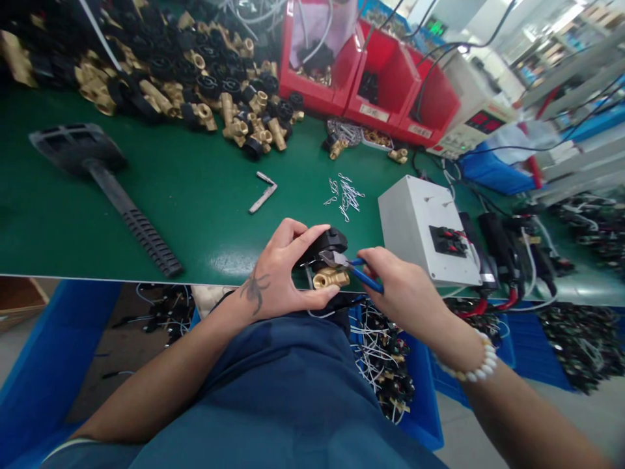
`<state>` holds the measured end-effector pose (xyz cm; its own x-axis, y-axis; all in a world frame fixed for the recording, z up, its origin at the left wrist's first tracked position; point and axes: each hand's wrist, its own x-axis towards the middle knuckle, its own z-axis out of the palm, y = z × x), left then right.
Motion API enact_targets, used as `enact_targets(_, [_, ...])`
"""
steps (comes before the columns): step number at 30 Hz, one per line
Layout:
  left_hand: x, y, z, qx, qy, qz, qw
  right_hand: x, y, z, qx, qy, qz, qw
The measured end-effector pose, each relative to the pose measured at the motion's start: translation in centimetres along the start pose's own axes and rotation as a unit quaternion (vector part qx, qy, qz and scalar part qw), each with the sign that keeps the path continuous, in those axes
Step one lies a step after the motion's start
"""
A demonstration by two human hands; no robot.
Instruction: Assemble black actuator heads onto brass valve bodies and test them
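Observation:
Near the front edge of the green bench, my left hand (pixel 283 273) is closed around a brass valve fitting (pixel 328 279) with a round black plastic housing (pixel 332 240). Blue-handled pliers (pixel 364 275) are gripped in my right hand (pixel 398 286). Their jaws lie against the fitting between its black and brass parts; whether they pinch a small part there I cannot make out. Beyond my hands lies a small pile of thin metal clips (pixel 346 195). Left of the clips rests an L-shaped metal piece (pixel 265 192).
A black mallet-like tool (pixel 117 189) lies at left. Brass and black fittings (pixel 229 98) are heaped at the back beside red bins (pixel 381 98). A grey box (pixel 424 228) stands right. Blue crates (pixel 420 384) with wired parts sit below the bench edge.

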<state>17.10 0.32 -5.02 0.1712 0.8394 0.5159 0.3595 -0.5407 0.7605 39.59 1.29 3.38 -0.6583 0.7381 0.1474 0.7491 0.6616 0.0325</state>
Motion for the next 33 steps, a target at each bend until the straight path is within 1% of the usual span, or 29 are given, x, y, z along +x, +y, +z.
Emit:
enact_targets(1, [0.0, 0.0, 0.0, 0.0, -0.003, -0.003, 1.0, 0.0, 0.0, -0.1, 0.005, 0.007, 0.012, 1.0])
enact_targets(2, [0.0, 0.1, -0.1, -0.001, -0.005, -0.005, 1.0, -0.1, 0.0, -0.2, 0.017, 0.049, 0.032, 0.998])
enact_targets(3, [0.1, 0.1, -0.1, -0.001, -0.004, -0.006, 1.0, -0.1, 0.0, -0.4, 0.034, 0.111, 0.058, 0.992])
enact_targets(4, [0.1, 0.2, -0.1, -0.002, -0.001, -0.006, 1.0, -0.2, 0.0, -0.4, 0.051, 0.176, 0.083, 0.979])
enact_targets(5, [0.1, 0.2, -0.1, -0.002, 0.003, -0.005, 1.0, -0.2, 0.0, -0.4, 0.064, 0.225, 0.1, 0.967])
enact_targets(6, [0.1, 0.2, -0.1, -0.001, 0.003, -0.004, 1.0, -0.3, 0.0, -0.3, 0.065, 0.241, 0.103, 0.963])
enact_targets(7, [0.1, 0.2, -0.2, 0.001, 0.0, -0.003, 1.0, -0.3, 0.0, 0.0, 0.055, 0.219, 0.091, 0.97])
enact_targets(8, [0.1, 0.2, -0.2, 0.004, -0.005, -0.003, 1.0, -0.3, -0.1, 0.2, 0.043, 0.166, 0.068, 0.983])
enact_targets(9, [0.1, 0.2, -0.2, 0.005, -0.009, -0.002, 1.0, -0.3, -0.1, 0.5, 0.033, 0.097, 0.043, 0.994])
enact_targets(10, [0.1, 0.2, -0.2, 0.005, -0.009, -0.001, 1.0, -0.3, -0.2, 0.7, 0.028, 0.039, 0.023, 0.999])
enact_targets(11, [0.0, 0.2, -0.2, 0.005, -0.006, -0.002, 1.0, -0.2, -0.2, 0.8, 0.032, 0.008, 0.018, 0.999])
enact_targets(12, [0.0, 0.1, -0.2, 0.004, -0.001, -0.003, 1.0, -0.2, -0.3, 0.8, 0.047, 0.01, 0.026, 0.999])
enact_targets(13, [0.0, 0.1, -0.2, 0.003, 0.0, -0.005, 1.0, -0.2, -0.4, 0.8, 0.067, 0.04, 0.048, 0.996])
enact_targets(14, [0.0, 0.1, -0.2, 0.003, 0.002, -0.007, 1.0, -0.2, -0.5, 0.6, 0.086, 0.087, 0.078, 0.989])
enact_targets(15, [0.0, 0.1, -0.1, 0.004, 0.0, -0.008, 1.0, -0.3, -0.5, 0.5, 0.1, 0.137, 0.111, 0.979])
enact_targets(16, [0.0, 0.1, -0.1, 0.006, -0.004, -0.008, 1.0, -0.3, -0.6, 0.4, 0.108, 0.172, 0.134, 0.97])
enact_targets(17, [0.0, 0.1, -0.1, 0.008, -0.007, -0.007, 1.0, -0.4, -0.6, 0.5, 0.108, 0.18, 0.142, 0.967])
enact_targets(18, [0.0, 0.2, -0.2, 0.009, -0.007, -0.004, 1.0, -0.4, -0.6, 0.7, 0.106, 0.162, 0.134, 0.972])
enact_targets(20, [0.0, 0.2, -0.2, 0.009, -0.003, 0.003, 1.0, -0.5, -0.6, 1.5, 0.126, 0.068, 0.092, 0.985])
enact_targets(21, [0.0, 0.3, -0.3, 0.008, -0.004, 0.002, 1.0, -0.4, -0.6, 2.0, 0.153, 0.028, 0.075, 0.985])
enact_targets(22, [0.0, 0.3, -0.4, 0.006, -0.004, -0.002, 1.0, -0.3, -0.6, 2.6, 0.185, 0.012, 0.075, 0.98])
enact_targets(24, [0.1, 0.4, -0.5, 0.009, -0.003, -0.015, 1.0, -0.2, -0.6, 3.7, 0.244, 0.039, 0.11, 0.963])
enact_targets(27, [0.0, 0.7, -0.6, 0.038, 0.02, -0.021, 0.999, 0.0, -1.0, 5.0, 0.281, 0.082, 0.154, 0.944])
enact_targets(31, [0.0, 1.0, -0.7, 0.068, 0.037, -0.032, 0.997, -0.3, -1.2, 6.1, 0.325, 0.097, 0.16, 0.927])
enact_targets(33, [0.1, 1.1, -0.7, 0.077, 0.039, -0.046, 0.995, -0.5, -1.0, 6.7, 0.331, 0.119, 0.185, 0.918])
